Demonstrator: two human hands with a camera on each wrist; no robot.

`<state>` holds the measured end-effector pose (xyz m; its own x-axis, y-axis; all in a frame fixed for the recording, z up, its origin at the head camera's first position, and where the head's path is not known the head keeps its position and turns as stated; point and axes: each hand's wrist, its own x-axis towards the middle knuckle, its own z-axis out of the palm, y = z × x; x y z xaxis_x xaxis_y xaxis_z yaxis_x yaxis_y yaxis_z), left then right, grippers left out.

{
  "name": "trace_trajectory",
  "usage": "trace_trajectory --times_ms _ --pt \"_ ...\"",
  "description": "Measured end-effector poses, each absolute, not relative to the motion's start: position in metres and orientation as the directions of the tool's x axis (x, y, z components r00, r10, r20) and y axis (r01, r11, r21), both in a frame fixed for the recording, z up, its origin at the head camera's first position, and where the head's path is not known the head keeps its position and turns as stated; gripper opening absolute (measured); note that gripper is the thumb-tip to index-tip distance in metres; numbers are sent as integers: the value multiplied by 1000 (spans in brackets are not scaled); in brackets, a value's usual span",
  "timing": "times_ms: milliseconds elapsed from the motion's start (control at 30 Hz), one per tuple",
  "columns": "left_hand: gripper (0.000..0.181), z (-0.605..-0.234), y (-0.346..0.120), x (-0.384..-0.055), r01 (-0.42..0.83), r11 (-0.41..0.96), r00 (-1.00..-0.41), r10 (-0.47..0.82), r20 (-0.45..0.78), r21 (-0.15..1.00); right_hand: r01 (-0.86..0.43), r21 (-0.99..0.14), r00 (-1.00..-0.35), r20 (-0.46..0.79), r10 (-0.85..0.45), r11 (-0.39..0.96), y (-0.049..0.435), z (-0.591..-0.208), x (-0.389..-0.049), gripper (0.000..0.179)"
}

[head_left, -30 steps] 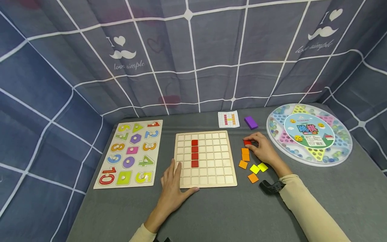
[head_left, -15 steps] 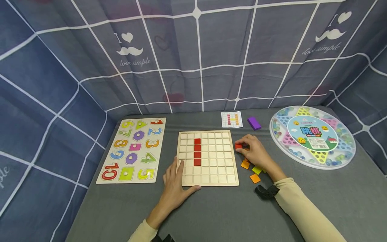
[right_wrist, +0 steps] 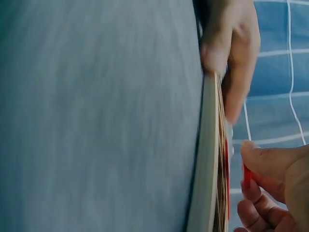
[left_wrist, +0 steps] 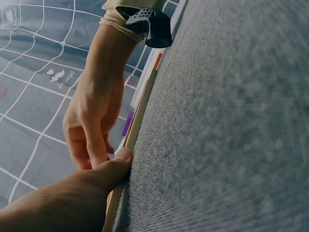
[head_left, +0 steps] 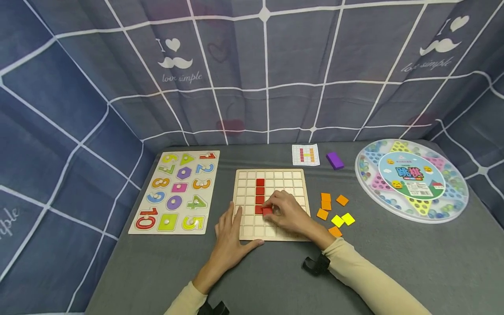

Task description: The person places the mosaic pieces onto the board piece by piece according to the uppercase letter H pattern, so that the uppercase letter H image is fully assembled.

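A wooden grid board [head_left: 246,227] lies on the grey table with a column of red tiles [head_left: 260,190] in its squares. My left hand [head_left: 230,238] rests at the board's lower left corner, fingers straight along the left side and thumb on the front edge. Over the board, my right hand [head_left: 289,213] pinches another red tile [right_wrist: 247,177] between thumb and fingers. In the right wrist view that tile stands a little apart from the board's surface. In the head view it appears just right of the column's lowest tile. Part of the board is hidden beneath the right hand.
Right of the board lie several orange tiles [head_left: 325,204] and two yellow tiles [head_left: 348,218]. Behind are a pattern card [head_left: 306,155] and a purple block [head_left: 334,160]. A number puzzle [head_left: 173,192] lies left, a round Chinese checkers set [head_left: 411,179] right.
My right hand has carried a red tile leftward from the loose tiles to over the board. The left hand stays at the board's corner. The head view has shifted slightly.
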<state>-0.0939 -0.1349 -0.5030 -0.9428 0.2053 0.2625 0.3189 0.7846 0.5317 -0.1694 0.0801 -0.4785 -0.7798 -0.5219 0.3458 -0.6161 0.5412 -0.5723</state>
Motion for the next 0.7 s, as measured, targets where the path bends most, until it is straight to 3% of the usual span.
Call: trace_trajectory --times_ms 700 --pt "110 -503 -135 -94 324 789 -941 211 265 522 -641 -511 -759 310 -572 573 57 -489 -158 26"
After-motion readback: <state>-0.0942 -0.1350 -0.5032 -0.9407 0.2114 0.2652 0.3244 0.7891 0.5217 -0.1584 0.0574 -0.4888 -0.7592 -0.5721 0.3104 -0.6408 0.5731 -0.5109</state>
